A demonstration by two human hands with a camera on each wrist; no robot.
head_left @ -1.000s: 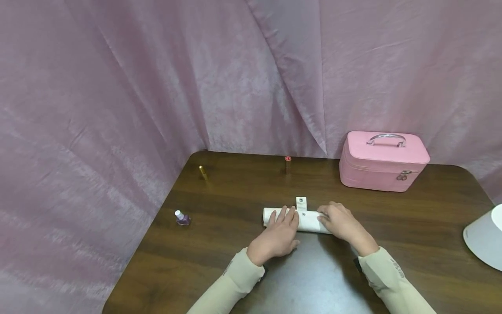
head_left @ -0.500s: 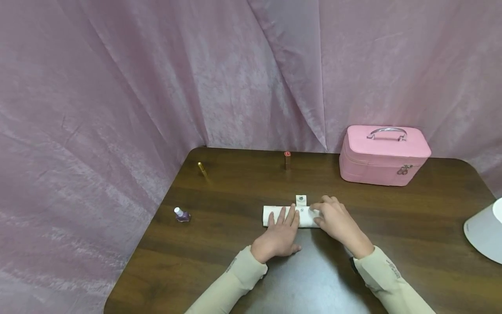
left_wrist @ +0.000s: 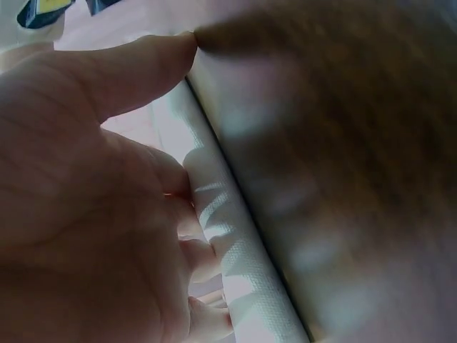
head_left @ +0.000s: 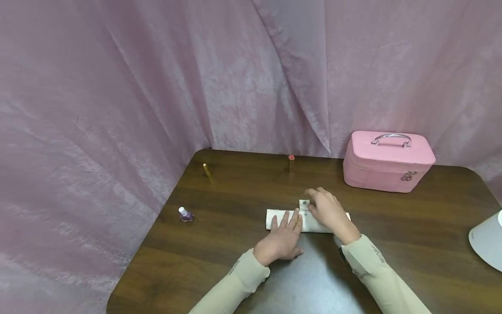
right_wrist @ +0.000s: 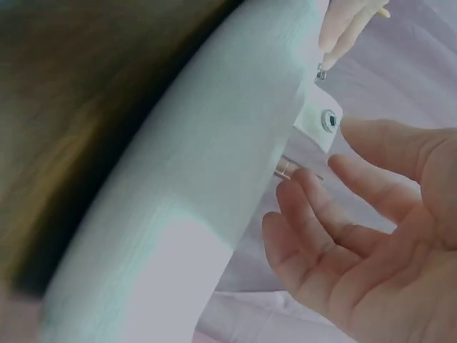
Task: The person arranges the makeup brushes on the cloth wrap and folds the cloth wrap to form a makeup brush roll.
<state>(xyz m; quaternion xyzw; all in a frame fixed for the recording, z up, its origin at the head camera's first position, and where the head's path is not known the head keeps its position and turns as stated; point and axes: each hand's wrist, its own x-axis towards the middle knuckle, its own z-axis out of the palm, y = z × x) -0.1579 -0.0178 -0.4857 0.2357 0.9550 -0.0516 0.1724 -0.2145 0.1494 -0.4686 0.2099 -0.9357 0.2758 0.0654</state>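
A white rolled cloth pouch (head_left: 315,225) lies across the table in the head view. Its short strap (head_left: 303,206) with a metal snap sticks out from the far side, and a small snap stud sits on the roll. My left hand (head_left: 279,243) rests on the left half of the roll, fingers spread. At the strap's right edge is my right hand (head_left: 328,211), reaching over the roll. In the right wrist view, thumb and forefinger are by the strap (right_wrist: 313,127), parted, with the other fingers loosely bent; whether the thumb touches it I cannot tell.
A pink vanity case (head_left: 386,170) stands at the back right. A lipstick (head_left: 291,163) stands at the back, and a gold tube (head_left: 206,169) at the back left. Purple nail polish (head_left: 186,214) is on the left. A white rounded object (head_left: 488,240) stands at the right edge.
My right hand has moved left and away from me, from the roll's right end to the strap. The left hand stays on the roll.
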